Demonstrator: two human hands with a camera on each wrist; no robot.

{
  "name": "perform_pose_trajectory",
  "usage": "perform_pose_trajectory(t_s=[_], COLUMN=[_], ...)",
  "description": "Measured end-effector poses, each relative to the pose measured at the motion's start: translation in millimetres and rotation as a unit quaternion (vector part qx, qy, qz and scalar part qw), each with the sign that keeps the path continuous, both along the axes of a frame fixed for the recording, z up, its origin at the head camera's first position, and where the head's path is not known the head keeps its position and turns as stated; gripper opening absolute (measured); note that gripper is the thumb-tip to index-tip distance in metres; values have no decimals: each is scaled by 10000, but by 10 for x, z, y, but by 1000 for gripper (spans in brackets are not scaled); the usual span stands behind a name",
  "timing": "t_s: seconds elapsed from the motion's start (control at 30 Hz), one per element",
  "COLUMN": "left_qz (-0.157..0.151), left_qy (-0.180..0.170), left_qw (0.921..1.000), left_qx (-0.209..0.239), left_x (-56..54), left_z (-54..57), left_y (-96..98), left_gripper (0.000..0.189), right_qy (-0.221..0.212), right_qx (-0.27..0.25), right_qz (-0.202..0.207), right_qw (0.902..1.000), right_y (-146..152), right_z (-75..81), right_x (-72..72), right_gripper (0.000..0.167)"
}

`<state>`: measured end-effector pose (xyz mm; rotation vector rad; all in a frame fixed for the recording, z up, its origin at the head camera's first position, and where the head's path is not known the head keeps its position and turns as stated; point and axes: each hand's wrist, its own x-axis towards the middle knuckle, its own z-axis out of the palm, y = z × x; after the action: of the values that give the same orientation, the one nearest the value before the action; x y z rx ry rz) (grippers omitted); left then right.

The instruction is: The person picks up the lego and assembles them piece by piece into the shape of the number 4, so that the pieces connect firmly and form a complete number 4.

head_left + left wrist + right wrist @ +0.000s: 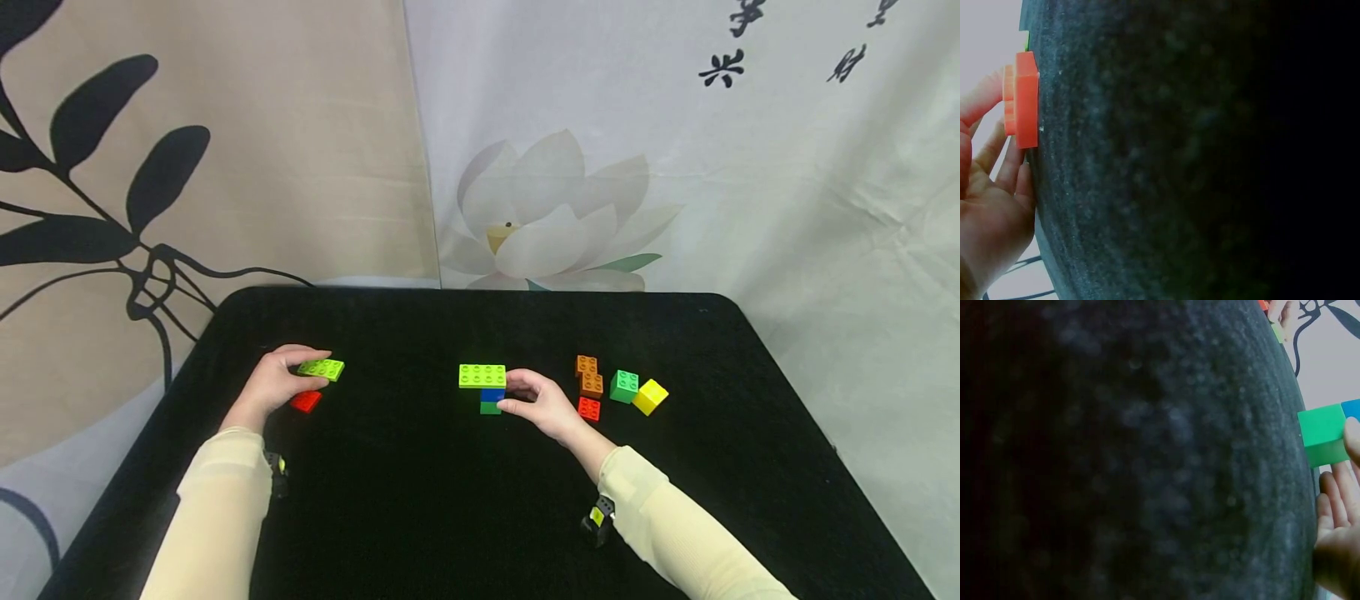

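My left hand [273, 382] is at the left of the table, thumb and fingers on either side of a flat lime green building brick [324, 369]. A red brick [306, 402] lies just below that hand; in the left wrist view this red brick [1027, 103] hides most of the lime one. Near the middle, my right hand [553, 408] pinches a small stack from its right side. The stack has a long lime brick [482, 376] on top, a blue brick [492, 395] below it and a green brick [1324, 428] at the bottom.
Right of my right hand are two orange bricks [591, 383], a red brick [588, 408], a green brick [624, 386] and a tilted yellow brick [650, 397]. All are on a black table [405, 500]. A printed cloth [337, 150] hangs behind its far edge.
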<state>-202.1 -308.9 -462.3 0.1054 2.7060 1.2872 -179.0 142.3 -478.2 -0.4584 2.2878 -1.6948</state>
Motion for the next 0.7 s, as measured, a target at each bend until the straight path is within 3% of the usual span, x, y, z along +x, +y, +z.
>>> perform_pose_trajectory(t_s=[0.7], left_qz=[106], left_qy=[61], left_qw=[9995], left_qx=[-277], left_x=[2], left_z=[4], left_y=[42], left_gripper=[42], right_qy=[44], right_qx=[5], right_qz=[26], right_qw=[10000], right_y=[3], right_z=[-2], right_x=[5], right_gripper=[40])
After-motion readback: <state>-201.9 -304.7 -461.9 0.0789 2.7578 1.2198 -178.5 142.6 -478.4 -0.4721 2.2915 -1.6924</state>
